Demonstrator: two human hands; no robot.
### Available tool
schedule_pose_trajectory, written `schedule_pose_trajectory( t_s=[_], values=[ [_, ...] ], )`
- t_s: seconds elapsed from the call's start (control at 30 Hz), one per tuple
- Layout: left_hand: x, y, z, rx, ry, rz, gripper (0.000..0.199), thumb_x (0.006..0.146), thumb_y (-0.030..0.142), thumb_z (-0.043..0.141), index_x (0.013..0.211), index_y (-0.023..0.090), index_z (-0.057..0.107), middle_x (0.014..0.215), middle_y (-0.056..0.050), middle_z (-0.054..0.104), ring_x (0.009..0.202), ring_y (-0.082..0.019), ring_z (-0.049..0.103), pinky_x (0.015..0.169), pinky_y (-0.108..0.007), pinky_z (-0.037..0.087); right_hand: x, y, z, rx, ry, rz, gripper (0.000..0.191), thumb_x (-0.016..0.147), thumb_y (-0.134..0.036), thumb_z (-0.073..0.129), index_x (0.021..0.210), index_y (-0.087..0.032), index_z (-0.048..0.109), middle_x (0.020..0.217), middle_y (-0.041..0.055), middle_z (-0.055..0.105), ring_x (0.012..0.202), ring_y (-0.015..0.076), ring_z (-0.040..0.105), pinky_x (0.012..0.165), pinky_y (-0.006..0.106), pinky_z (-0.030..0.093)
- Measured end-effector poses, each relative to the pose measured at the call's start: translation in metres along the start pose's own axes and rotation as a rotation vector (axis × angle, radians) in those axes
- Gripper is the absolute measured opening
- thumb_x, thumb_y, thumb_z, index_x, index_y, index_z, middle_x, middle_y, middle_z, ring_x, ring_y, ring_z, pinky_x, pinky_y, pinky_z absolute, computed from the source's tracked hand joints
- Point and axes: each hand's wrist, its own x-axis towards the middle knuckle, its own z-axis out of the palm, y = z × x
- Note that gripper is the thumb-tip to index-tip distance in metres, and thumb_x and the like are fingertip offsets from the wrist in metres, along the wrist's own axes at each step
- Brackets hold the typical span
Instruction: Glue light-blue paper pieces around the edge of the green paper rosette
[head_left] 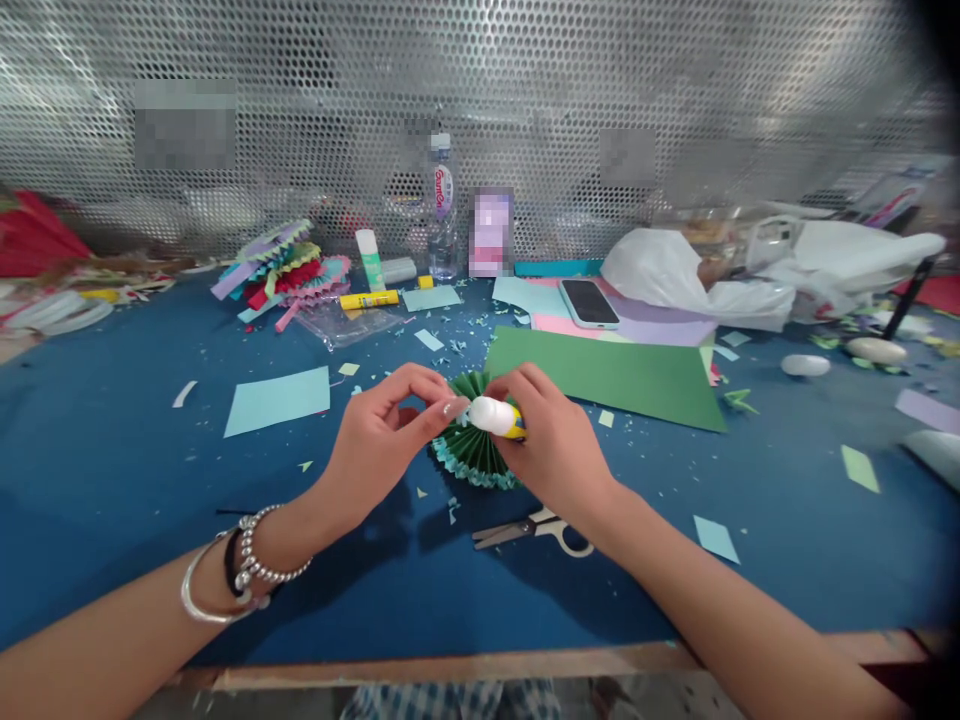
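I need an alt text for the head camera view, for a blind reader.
Right hand holds a white and yellow tube, left hand close to its end, above a pleated green paper fan edged in light blue; scissors lie nearer on the blue table.

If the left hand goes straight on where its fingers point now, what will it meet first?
The left hand would probably first meet the white end of the glue stick in the right hand, though depth is unclear.

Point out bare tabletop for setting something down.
Left: between the light-blue card and left forearm. Right front: beside the right forearm, nearer than the small blue slip. Crowded: the back, around phone and bottle.
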Motion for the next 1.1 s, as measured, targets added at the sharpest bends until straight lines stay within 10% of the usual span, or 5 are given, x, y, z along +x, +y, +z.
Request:
schedule_pose_trajectory(
  t_s=[0.37,0.5,1.1],
  values=[
    [-0.008,0.002,-0.001,0.307,0.096,0.356,0.002,0.081,0.018,0.058,0.082,0.019,0.057,0.086,-0.002,0.057,0.079,-0.013,0.056,0.061,-0.023,0.047,-0.004,-0.005,0.003,0.222,-0.086,-0.001,0.019,0.072,-0.015,0.05,0.09,-0.02,0.049,0.089,0.0031,0.056,0.069,0.0147,0.05,0.057,0.026,0.034],
    [-0.013,0.003,-0.003,0.563,0.076,0.536,0.023,0.083,0.014,0.052,0.104,0.022,0.058,0.105,-0.005,0.057,0.094,-0.018,0.054,0.074,-0.028,0.047,-0.004,-0.006,0.003,0.296,-0.057,0.035,0.017,0.071,-0.015,0.052,0.087,-0.02,0.048,0.083,0.0019,0.057,0.068,0.0142,0.05,0.057,0.025,0.035],
    [-0.016,0.002,-0.003,0.842,0.061,0.735,0.043,0.077,0.026,0.062,0.118,0.021,0.053,0.121,-0.01,0.053,0.105,-0.027,0.048,0.087,-0.042,0.043,-0.008,-0.009,-0.001,0.319,-0.13,0.106,0.03,0.068,-0.013,0.048,0.095,-0.023,0.042,0.076,-0.0026,0.058,0.062,0.0127,0.049,0.053,0.023,0.033]
  ],
)
